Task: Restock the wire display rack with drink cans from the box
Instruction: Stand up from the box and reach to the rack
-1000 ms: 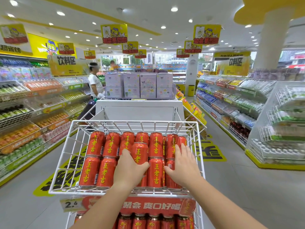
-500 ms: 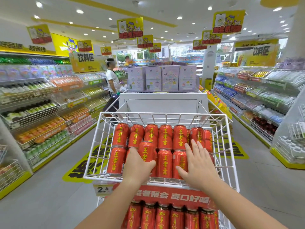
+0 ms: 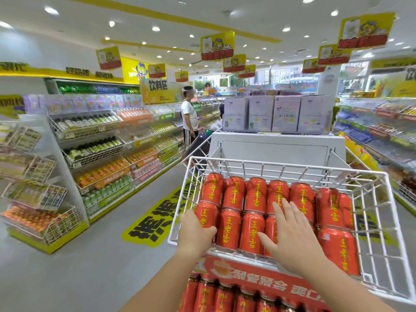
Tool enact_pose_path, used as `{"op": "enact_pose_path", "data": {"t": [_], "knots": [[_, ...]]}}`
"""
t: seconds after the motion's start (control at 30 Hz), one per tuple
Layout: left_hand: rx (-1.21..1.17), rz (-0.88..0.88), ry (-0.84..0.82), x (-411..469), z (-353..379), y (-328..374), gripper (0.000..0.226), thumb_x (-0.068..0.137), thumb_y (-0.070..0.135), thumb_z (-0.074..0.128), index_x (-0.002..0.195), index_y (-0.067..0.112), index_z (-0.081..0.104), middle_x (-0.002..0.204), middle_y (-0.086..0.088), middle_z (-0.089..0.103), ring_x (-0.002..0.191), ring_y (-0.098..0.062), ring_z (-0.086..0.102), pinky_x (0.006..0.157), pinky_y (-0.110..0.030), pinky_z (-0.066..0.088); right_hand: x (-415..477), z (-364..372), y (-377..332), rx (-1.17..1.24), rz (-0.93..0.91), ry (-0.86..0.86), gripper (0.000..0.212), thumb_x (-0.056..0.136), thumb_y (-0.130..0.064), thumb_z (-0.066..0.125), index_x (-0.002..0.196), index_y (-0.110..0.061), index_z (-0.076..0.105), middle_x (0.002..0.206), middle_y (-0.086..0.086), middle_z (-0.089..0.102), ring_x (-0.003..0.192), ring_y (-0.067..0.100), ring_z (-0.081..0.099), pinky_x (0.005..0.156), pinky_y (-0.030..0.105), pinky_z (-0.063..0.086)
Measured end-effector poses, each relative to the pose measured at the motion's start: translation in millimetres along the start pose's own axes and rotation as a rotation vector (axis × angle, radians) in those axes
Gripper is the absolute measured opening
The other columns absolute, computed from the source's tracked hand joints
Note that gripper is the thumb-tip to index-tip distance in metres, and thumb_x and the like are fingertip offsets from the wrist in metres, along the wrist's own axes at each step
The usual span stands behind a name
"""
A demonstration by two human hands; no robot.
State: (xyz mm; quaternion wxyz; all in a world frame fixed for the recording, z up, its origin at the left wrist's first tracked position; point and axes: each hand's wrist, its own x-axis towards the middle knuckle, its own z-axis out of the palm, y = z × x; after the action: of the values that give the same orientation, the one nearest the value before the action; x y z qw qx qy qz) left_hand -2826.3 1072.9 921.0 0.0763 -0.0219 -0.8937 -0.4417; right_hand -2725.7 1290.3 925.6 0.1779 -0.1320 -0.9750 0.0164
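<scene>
The white wire rack (image 3: pixel 272 167) stands right in front of me, its top basket packed with red drink cans (image 3: pixel 255 194) with yellow lettering, lying in rows. My left hand (image 3: pixel 195 235) is at the basket's front left corner, its fingers curled round the lower end of the front-left can (image 3: pixel 205 213). Fingers spread, my right hand (image 3: pixel 292 233) lies flat on the cans in the middle of the front row. Below a red banner (image 3: pixel 258 283), a lower tier holds more red cans (image 3: pixel 225 297). No box is in view.
A white display stand with purple boxes (image 3: pixel 275 113) rises just behind the rack. Drink shelves (image 3: pixel 101 154) line the left aisle, where a person in a white shirt (image 3: pixel 189 115) stands. A small wire rack (image 3: pixel 36 199) is at the far left. More shelves (image 3: pixel 382 131) run along the right.
My left hand moved from a can raised over the middle of the basket to its front left corner; no can sits raised now. My right hand slid left onto the middle cans.
</scene>
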Motion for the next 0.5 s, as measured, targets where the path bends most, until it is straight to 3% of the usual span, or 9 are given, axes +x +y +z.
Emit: {"op": "enact_pose_path", "data": {"t": [0.13, 0.23, 0.33, 0.4, 0.5], "knots": [[0.096, 0.056, -0.055, -2, -8, 4, 0.038, 0.083, 0.024, 0.075, 0.1, 0.008, 0.044, 0.105, -0.004, 0.042, 0.078, -0.023, 0.052, 0.076, -0.041, 0.051, 3, 1, -4, 0.019, -0.001, 0.0, 0.095, 0.088, -0.076, 0.021, 0.161, -0.018, 0.003, 0.169, 0.008, -0.001, 0.155, 0.026, -0.004, 0.125, 0.041, 0.003], [0.221, 0.101, -0.065, 3, -12, -3, 0.04, 0.09, 0.024, 0.07, 0.114, 0.006, 0.044, 0.117, -0.01, 0.047, 0.09, -0.024, 0.053, 0.083, -0.034, 0.047, 6, -3, -6, 0.001, -0.004, -0.013, 0.092, 0.092, -0.074, 0.026, 0.161, -0.019, -0.002, 0.169, 0.007, -0.006, 0.155, 0.024, -0.008, 0.124, 0.04, 0.0], [0.385, 0.187, -0.009, 4, -15, -5, 0.045, 0.093, 0.038, 0.069, 0.118, 0.01, 0.044, 0.114, -0.007, 0.06, 0.108, -0.023, 0.062, 0.089, -0.033, 0.053, 7, -5, -7, 0.003, -0.003, -0.024, 0.093, 0.093, -0.074, 0.025, 0.161, -0.018, -0.004, 0.168, 0.007, -0.008, 0.155, 0.024, -0.01, 0.125, 0.04, -0.002], [0.603, 0.259, 0.011, 1, -17, -3, 0.041, 0.099, 0.049, 0.057, 0.115, 0.012, 0.049, 0.109, -0.004, 0.058, 0.109, -0.021, 0.058, 0.095, -0.033, 0.049, 8, -6, -8, 0.004, -0.01, -0.026, 0.092, 0.093, -0.074, 0.026, 0.161, -0.019, -0.004, 0.168, 0.007, -0.008, 0.155, 0.024, -0.01, 0.125, 0.04, 0.0], [0.828, 0.321, 0.067, 2, -16, -4, 0.056, 0.099, 0.06, 0.046, 0.118, 0.008, 0.055, 0.115, -0.008, 0.051, 0.109, -0.024, 0.047, 0.097, -0.034, 0.045, 10, -10, -12, 0.018, -0.027, -0.025, 0.091, 0.093, -0.073, 0.027, 0.161, -0.02, -0.004, 0.168, 0.006, -0.008, 0.155, 0.023, -0.008, 0.126, 0.04, 0.002]]}}
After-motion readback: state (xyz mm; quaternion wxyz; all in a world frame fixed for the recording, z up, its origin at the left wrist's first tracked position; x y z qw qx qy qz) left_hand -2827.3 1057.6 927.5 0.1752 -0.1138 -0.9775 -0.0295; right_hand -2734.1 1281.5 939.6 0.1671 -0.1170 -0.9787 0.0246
